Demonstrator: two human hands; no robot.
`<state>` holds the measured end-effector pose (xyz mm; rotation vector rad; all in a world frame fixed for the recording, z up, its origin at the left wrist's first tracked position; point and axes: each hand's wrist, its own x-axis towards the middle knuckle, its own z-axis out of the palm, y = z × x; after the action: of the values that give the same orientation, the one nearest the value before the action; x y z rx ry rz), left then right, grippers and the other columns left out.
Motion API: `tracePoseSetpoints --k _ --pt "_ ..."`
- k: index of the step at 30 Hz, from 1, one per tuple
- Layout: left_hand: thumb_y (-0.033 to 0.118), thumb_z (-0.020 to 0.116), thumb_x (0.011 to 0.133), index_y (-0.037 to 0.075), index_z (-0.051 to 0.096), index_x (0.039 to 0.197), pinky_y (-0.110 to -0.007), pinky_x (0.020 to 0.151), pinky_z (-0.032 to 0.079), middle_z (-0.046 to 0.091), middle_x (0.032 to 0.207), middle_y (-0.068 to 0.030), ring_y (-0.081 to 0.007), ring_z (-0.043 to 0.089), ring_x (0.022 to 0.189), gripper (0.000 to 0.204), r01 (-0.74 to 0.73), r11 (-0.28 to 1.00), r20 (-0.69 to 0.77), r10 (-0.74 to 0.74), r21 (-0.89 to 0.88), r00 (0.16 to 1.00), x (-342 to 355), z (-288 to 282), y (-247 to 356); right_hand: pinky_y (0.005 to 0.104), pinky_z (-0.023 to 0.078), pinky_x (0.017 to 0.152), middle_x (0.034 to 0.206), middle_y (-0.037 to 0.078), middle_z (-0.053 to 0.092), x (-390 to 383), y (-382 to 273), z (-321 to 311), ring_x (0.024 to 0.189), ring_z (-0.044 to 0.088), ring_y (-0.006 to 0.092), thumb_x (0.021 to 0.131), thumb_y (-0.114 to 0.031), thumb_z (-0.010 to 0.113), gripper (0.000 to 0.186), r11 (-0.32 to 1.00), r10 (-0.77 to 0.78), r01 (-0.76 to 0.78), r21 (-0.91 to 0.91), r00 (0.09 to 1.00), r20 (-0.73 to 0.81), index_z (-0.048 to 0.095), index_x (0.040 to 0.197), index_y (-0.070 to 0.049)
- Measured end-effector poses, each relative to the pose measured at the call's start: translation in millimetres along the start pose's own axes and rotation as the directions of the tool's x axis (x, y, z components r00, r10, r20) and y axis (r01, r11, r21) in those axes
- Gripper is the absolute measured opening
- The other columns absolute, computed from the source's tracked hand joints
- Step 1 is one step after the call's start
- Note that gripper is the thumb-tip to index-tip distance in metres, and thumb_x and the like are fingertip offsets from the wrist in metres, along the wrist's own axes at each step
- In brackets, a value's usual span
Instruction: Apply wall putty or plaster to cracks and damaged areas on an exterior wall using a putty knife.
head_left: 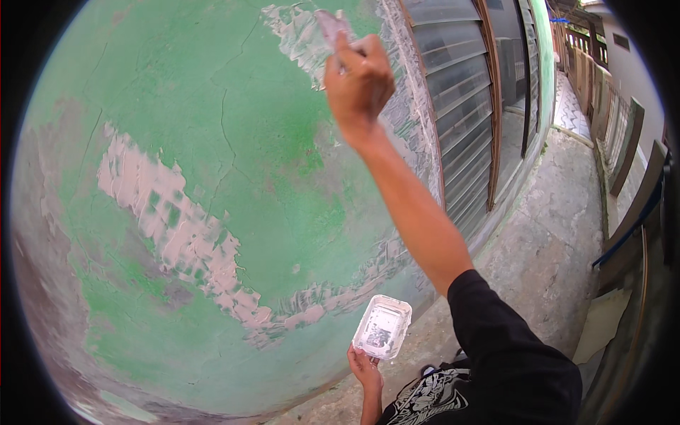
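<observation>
High on the green wall [276, 184], my right hand [361, 78] is closed around a putty knife [331, 27]. Its blade lies at a patch of wet white filler [301, 39] beside the window frame; motion blurs the tool and part of its handle is hidden by my fingers. Low down, my left hand [365, 367] grips the near end of a shallow white plastic tray [406, 329]. White filler is smeared over the tray's inside and rim. A broad pinkish-white band of filler [202, 244] runs slantwise down the wall at the left, then bends right toward the tray.
A louvred window [453, 92] with brown wooden frames stands right of the filler patch. Thin cracks run through the green paint. A concrete path [559, 205] stretches away along the wall, with a fence [609, 106] and leaning boards [602, 326] on its right side.
</observation>
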<state>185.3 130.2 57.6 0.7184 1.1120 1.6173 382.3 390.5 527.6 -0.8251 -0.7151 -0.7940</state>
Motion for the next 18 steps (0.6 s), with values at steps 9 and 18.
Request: tracePoseSetpoints --k 9,18 --pt "0.033 0.049 0.101 0.010 0.039 0.135 -0.037 0.079 0.057 0.053 0.128 -0.0104 -0.0236 0.061 0.107 0.043 0.033 0.999 0.028 -0.033 0.002 0.999 4.6 1.1 -11.6 0.0392 0.049 0.057 0.079 0.007 0.054 -41.2 -5.7 27.3 0.071 0.059 0.0262 0.069 -0.008 0.072 0.027 1.000 0.009 -0.008 -0.005 0.990 0.142 0.071 0.096 -0.008" --pt "0.032 0.049 0.101 0.011 0.039 0.136 -0.034 0.076 0.056 0.054 0.127 -0.0096 -0.0228 0.062 0.105 0.043 0.059 0.998 0.049 -0.059 0.016 0.997 6.2 11.9 -14.6 0.0370 0.045 0.052 0.073 0.007 0.052 -34.6 -25.1 0.6 0.065 0.057 0.0241 0.073 -0.007 0.071 0.014 0.988 -0.024 -0.005 0.157 0.983 0.184 0.073 0.087 -0.007"
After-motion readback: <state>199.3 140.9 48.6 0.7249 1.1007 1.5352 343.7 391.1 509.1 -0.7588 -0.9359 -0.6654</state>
